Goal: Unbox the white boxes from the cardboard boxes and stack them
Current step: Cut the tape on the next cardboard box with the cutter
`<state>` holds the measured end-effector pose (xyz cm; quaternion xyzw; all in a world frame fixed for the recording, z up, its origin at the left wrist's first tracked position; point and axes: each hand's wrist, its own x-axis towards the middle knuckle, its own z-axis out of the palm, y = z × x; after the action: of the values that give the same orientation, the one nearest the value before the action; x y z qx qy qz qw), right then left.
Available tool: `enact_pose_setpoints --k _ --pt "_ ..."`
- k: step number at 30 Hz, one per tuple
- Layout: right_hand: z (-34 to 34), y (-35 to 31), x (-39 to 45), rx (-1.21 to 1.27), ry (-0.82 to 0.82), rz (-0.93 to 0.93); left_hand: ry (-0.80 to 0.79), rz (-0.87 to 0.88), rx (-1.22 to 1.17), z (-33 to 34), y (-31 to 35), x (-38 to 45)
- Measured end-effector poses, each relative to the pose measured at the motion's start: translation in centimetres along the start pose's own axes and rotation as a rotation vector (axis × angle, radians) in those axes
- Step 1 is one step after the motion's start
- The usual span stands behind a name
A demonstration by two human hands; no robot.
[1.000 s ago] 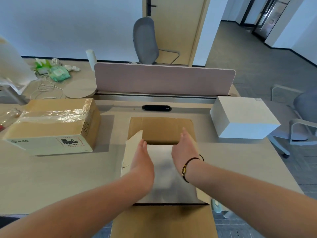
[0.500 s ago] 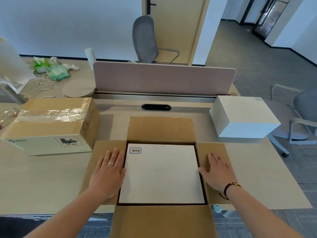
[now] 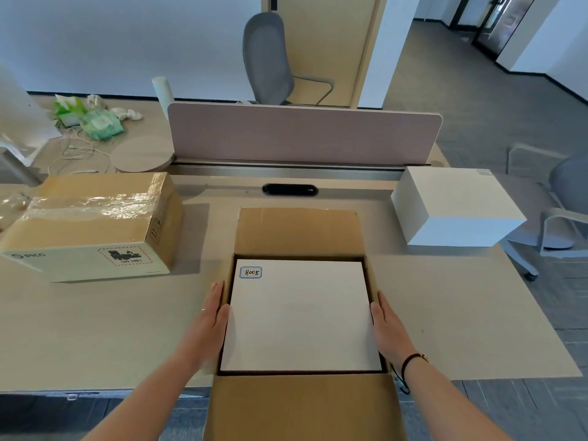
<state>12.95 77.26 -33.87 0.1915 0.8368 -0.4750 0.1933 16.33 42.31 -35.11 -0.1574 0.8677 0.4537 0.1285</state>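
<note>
Head view: white box (image 3: 300, 316) in open cardboard box (image 3: 299, 232), between flat, open-grip hands (image 3: 211, 316) (image 3: 386, 326).

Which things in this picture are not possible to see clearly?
Head view only:
- White box sides: hidden by the open cardboard box walls.
- Left hand and right hand fingertips: behind the side flaps, so the grip is unclear.
- Taped cardboard box contents: sealed.
- Label on second white box: too small.
</note>
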Motion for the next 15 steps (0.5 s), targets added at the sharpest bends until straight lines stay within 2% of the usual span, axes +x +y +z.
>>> enact_pose_setpoints --k 4,8,11,15 --pt "-0.2 -0.2 0.0 -0.006 -0.009 0.004 -0.009 -0.007 0.009 -0.3 0.3 -0.2" --pt "-1.1 -0.7 -0.3 -0.104 0.052 -0.002 0.094 0.033 0.153 -0.6 1.4 -0.8" --pt "-1.9 -1.7 -1.4 -0.265 0.171 -0.141 0.090 0.088 0.236 -1.1 3.6 -2.0" --pt "-1.6 -3.3 -2.4 -0.470 0.194 -0.331 0.037 0.055 0.316 -1.1 7.1 -3.3"
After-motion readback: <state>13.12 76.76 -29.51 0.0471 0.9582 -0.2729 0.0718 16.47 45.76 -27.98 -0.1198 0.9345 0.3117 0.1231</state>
